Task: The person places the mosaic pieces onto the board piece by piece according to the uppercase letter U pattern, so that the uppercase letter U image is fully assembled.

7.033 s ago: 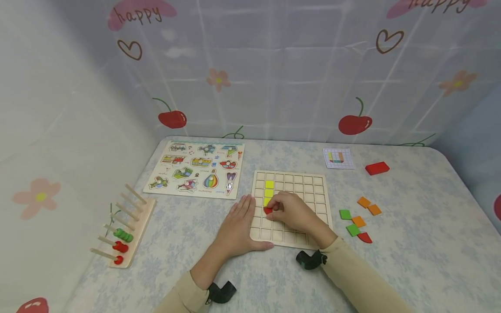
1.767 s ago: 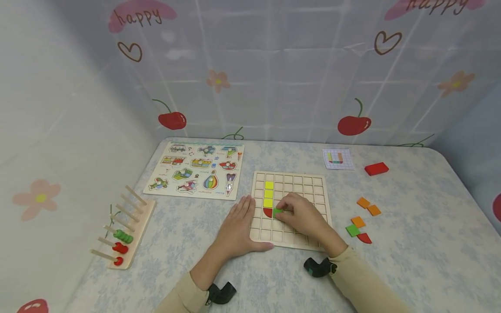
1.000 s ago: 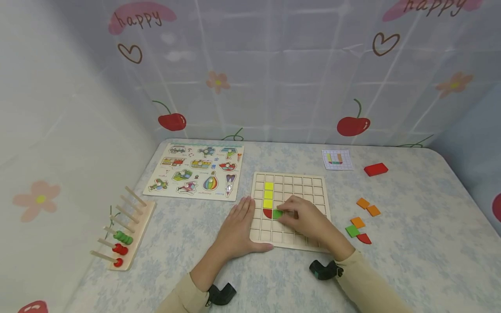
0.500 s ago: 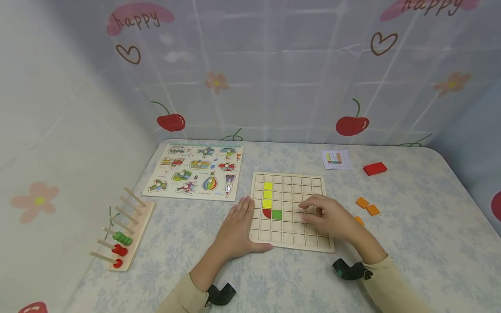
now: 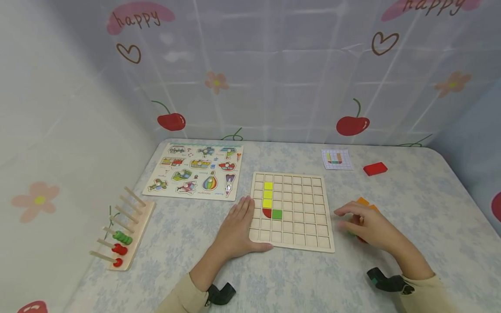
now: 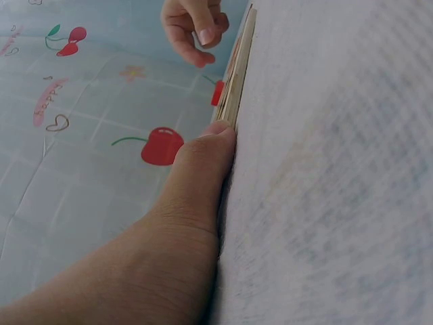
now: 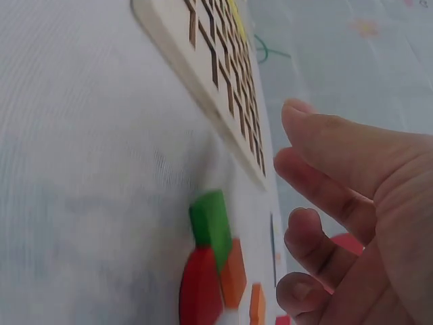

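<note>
In the head view my left hand (image 5: 235, 230) lies flat against the left edge of the wooden grid board (image 5: 303, 244), its thumb along the near edge. Three yellow squares (image 5: 268, 194), a red quarter-round piece (image 5: 267, 213) and a green square (image 5: 276, 214) sit in the board's cells. My right hand (image 5: 372, 228) hovers over the loose pieces right of the board, fingers loosely bent and holding nothing. In the right wrist view a green piece (image 7: 212, 227), a red piece (image 7: 201, 288) and orange pieces (image 7: 234, 274) lie below it; from the head it partly hides them.
A small pattern card (image 5: 337, 159) and a red block (image 5: 375, 168) lie behind the loose pieces. At the back left is a picture puzzle board (image 5: 195, 174). A wooden peg rack (image 5: 135, 237) with green and red beads stands at the left.
The green square was set in the cell beside the red quarter-round piece and let go. My right hand then moved right, off the board, to above the loose pieces. The left hand stayed put.
</note>
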{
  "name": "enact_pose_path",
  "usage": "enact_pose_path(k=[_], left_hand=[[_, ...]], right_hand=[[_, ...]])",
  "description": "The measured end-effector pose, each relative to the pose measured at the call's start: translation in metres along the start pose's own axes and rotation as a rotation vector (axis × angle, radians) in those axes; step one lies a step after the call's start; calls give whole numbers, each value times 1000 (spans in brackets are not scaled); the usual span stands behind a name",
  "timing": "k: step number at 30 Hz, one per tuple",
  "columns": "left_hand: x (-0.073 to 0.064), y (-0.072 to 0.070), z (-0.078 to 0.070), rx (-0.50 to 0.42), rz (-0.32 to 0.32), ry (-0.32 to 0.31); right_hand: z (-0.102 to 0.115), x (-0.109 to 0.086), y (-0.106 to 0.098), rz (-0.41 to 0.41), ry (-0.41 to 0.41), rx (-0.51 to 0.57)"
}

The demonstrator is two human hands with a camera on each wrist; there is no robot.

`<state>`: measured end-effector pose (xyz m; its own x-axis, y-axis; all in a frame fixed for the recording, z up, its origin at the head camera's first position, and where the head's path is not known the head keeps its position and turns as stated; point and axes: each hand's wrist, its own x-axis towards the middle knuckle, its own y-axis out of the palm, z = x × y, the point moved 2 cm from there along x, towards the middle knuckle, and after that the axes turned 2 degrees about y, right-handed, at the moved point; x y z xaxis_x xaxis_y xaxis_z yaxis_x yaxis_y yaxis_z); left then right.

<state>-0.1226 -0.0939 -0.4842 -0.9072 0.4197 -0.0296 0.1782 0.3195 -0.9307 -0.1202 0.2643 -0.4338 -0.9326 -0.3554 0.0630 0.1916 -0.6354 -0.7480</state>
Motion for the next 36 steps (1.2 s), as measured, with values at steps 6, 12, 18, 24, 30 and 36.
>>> enact_pose_path(k=[6, 12, 18, 24, 30, 36], left_hand=[[0, 0, 0, -2, 2, -2], [-1, 0, 0, 2, 2, -5], [0, 0, 0, -3, 6, -6], [0, 1, 0, -2, 4, -3], [0, 1, 0, -8, 0, 1], [0, 0, 0, -9, -1, 2]], right_hand=[[-9, -12, -10, -21, 65, -44], [-14, -16, -13, -1, 109, -47], [-17, -18, -13, 6, 103, -40], [-18, -20, -11, 12, 98, -22], [-20, -19, -10, 58, 121, -19], [-25, -20, -8, 86, 116, -47]])
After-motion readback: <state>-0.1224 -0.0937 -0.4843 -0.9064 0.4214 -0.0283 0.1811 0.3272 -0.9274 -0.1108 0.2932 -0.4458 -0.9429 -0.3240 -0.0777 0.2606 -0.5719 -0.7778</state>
